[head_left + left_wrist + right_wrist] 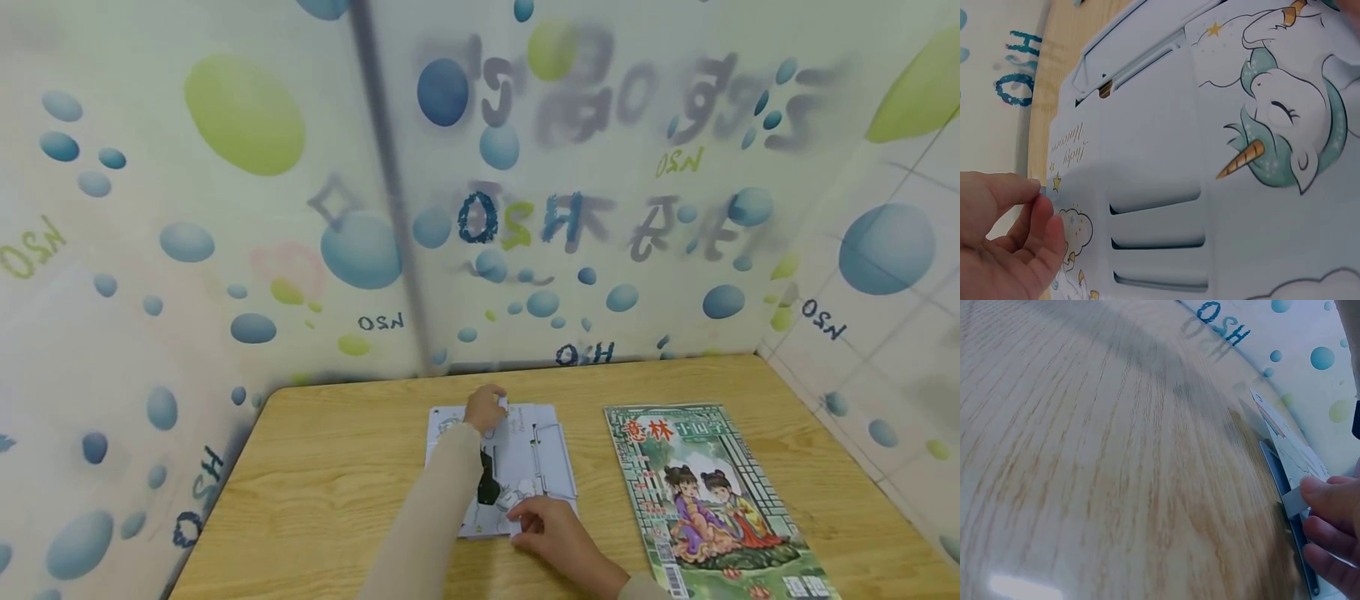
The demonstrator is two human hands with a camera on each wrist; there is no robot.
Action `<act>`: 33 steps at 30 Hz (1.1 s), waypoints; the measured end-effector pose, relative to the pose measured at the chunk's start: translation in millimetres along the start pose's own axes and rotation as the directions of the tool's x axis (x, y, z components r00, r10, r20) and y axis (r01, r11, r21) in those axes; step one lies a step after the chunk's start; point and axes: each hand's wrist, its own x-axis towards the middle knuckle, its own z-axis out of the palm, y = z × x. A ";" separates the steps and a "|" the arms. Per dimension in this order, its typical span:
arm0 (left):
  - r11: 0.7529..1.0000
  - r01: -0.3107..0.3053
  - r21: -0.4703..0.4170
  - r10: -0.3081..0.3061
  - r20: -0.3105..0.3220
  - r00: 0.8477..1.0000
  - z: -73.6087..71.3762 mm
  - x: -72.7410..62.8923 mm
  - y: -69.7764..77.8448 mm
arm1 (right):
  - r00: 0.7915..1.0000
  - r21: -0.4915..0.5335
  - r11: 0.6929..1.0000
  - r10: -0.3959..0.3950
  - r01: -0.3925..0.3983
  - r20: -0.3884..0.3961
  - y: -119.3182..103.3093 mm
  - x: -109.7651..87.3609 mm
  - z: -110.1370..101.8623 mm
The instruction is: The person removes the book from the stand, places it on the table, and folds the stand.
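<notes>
A white folding book stand (555, 467) with unicorn drawings lies flat on the wooden table. Slots and a raised unicorn panel (1285, 119) show in the left wrist view. My left hand (485, 408) is at its far edge, thumb and fingertips pinching a small part there; the fingers mostly cover it. At the near edge my right hand (553, 527) pinches a small white tab (1295, 501) between thumb and fingers. The tab sticks out past the stand's edge in the right wrist view. A dark patch shows on the stand beside my left sleeve.
A green magazine (705, 492) with two cartoon figures on its cover lies to the right of the stand. The wooden table (322, 483) meets a wall (300, 250) covered in blue and green dots behind and at the sides.
</notes>
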 end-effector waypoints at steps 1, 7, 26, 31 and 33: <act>1.000 0.001 -0.008 0.000 0.005 1.000 -0.9 -1.5 1.2 | 1.000 -0.007 1.000 0.006 -0.006 0.000 -0.1 0.9 -0.6; 0.999 0.009 -0.031 -0.008 0.031 0.999 -9.7 -19.7 14.4 | 1.000 -0.025 0.999 0.027 -0.027 0.001 -0.8 5.9 -4.1; 0.993 -0.106 -0.053 0.105 -0.019 0.994 -14.7 -24.0 -6.5 | 0.998 -0.037 0.999 0.034 -0.032 0.062 3.4 9.0 -16.3; 0.987 -0.137 -0.077 0.137 -0.017 0.990 -24.4 -30.2 -14.3 | 0.997 -0.105 0.994 0.035 -0.028 0.064 11.3 4.9 -43.9; 0.986 -0.147 -0.074 0.145 -0.026 0.989 -30.5 -34.0 -17.9 | 0.998 -0.150 0.989 0.028 -0.019 0.055 16.5 3.0 -58.4</act>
